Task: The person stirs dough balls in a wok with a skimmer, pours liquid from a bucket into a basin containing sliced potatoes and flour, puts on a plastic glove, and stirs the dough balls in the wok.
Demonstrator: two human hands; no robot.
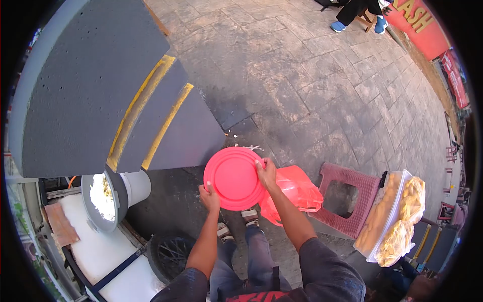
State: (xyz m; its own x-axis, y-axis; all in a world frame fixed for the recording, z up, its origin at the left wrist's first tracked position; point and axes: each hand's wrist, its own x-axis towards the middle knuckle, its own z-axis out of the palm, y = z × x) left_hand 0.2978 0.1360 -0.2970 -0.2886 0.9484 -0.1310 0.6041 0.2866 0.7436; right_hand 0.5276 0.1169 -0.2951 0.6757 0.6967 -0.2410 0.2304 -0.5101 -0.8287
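Note:
A round pink plastic lid (235, 178) with ringed edges is held out in front of my body, its broad face toward the camera. My left hand (210, 198) grips its lower left rim, the thumb resting on top. On the opposite side, my right hand (267, 172) has hold of the right rim, thumb also on the face. The fingers under the lid are hidden. Close below my right hand is a thin red plastic bag (299, 189); whatever it contains cannot be made out.
A maroon plastic stool (372, 189) stands right, beside a clear container (373, 221) and bags of yellowish food (395, 244). On the left are a grey basin (116, 201) with white contents, a white bucket (138, 187), a wheel (171, 254) and a grey pillar (90, 85). Someone's blue shoes (338, 26) show far off.

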